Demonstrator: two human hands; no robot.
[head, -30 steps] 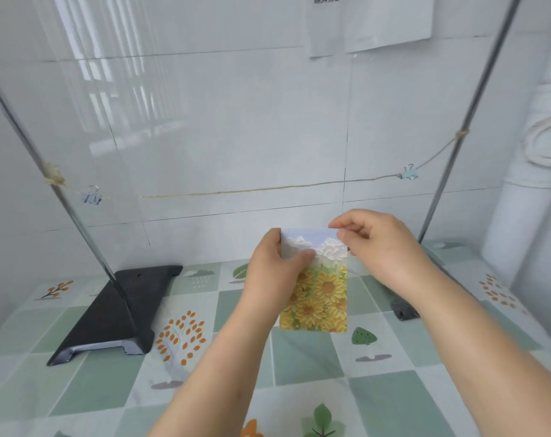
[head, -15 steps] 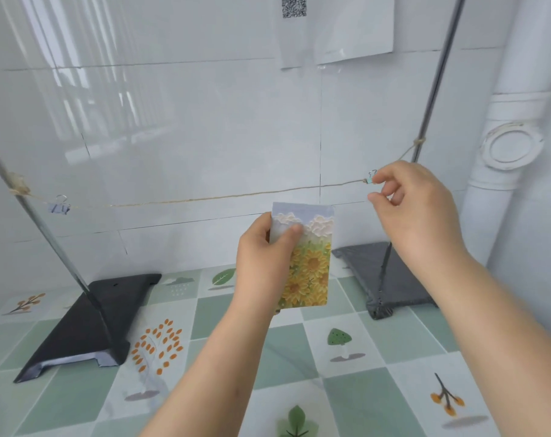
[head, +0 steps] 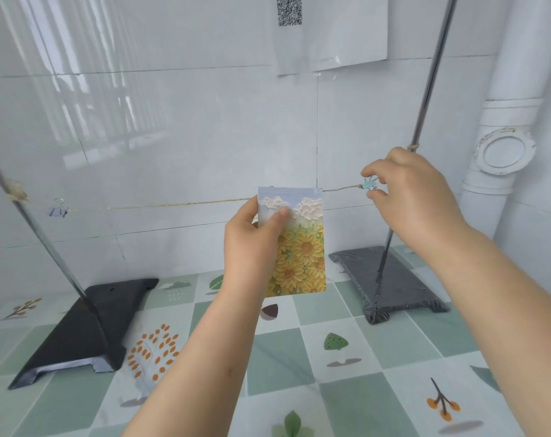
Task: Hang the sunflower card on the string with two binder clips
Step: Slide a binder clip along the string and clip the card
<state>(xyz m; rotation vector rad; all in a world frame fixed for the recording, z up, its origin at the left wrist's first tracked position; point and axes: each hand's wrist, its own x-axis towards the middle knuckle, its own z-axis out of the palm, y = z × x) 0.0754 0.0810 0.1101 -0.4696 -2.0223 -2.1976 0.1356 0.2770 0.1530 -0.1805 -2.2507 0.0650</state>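
Note:
My left hand [head: 255, 244] holds the sunflower card [head: 302, 247] upright by its left edge, thumb on the painted clouds. The card's top edge sits level with the string [head: 173, 205], which runs between two metal rods. My right hand [head: 409, 197] pinches a small pale-blue binder clip [head: 369, 183] that hangs on the string to the right of the card, thumb below and forefinger above. A second binder clip [head: 58, 209], lilac with wire loops, hangs on the string near the left rod.
Two black stand bases [head: 78, 329] [head: 391, 282] rest on the tiled tablecloth [head: 299, 357], each carrying a slanted metal rod [head: 425, 89]. A white tiled wall with a taped paper sheet [head: 331, 29] lies behind. A white drainpipe [head: 513, 105] runs down at the right.
My right hand left the card's top corner, moved right and up to the string, and closed its fingers on the blue clip. The left hand raised the card to string level.

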